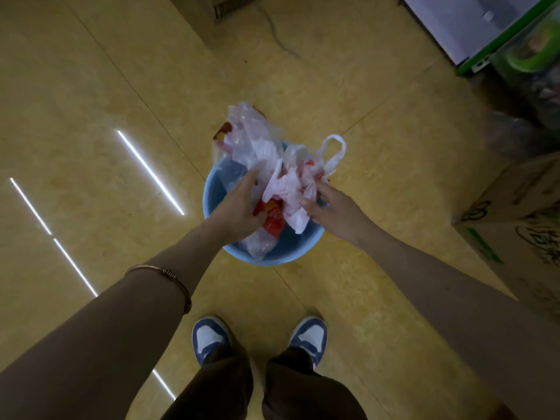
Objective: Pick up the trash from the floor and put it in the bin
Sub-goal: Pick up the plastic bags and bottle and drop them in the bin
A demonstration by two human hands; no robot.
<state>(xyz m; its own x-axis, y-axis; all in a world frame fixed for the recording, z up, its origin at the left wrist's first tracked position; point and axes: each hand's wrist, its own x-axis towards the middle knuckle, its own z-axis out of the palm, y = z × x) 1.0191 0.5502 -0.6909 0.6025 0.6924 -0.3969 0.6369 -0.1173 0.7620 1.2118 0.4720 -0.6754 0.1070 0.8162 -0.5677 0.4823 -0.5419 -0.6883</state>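
Note:
A round blue bin stands on the yellow floor just in front of my feet. Crumpled trash fills the space over its mouth. My left hand grips clear plastic wrapping together with a red wrapper, and the clear plastic sticks up past the bin's far rim. My right hand pinches a white plastic bag with red print, whose handle loop hangs out over the right rim. Both hands are above the bin, close together.
A cardboard box with green print stands at the right, close to the bin. Another cardboard box and a cable lie at the far end. A green-framed cabinet is at the top right. My blue-and-white shoes are near the bin.

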